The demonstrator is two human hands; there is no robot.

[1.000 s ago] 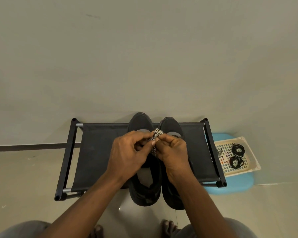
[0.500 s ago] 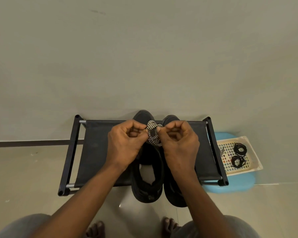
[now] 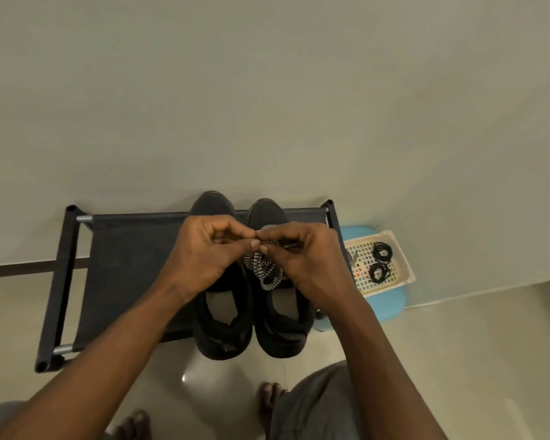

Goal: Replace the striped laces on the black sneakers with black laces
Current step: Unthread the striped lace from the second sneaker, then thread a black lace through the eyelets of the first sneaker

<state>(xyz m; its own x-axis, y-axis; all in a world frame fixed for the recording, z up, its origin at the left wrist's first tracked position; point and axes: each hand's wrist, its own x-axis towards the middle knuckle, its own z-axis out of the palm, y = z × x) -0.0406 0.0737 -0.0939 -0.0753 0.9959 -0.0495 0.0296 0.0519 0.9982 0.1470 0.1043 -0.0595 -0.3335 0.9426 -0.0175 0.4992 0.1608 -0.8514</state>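
Both hands were raised together over the pair of black sneakers, fingers curled. The left hand pinched the striped lace between thumb and forefinger, and the right hand pinched the same lace just beside that grip, so the two sets of fingertips almost touched. From the pinch the lace hung down in a loose bunch of loops below the right hand's fingers, over the throat of the right sneaker. A short dark tip showed inside the right hand's curled fingers. The left sneaker lay under the left hand, its toe showing beyond the knuckles and its open heel toward the person. Both sneakers stood side by side, touching, on the black fabric bench, heels overhanging its near edge. Out past the right hand, well apart from it, a cream basket sat on a blue stool; two coiled black laces lay in it, one beyond the other, and a striped piece lay at the basket's edge nearest the hands. Bare toes showed on the floor below the forearms.
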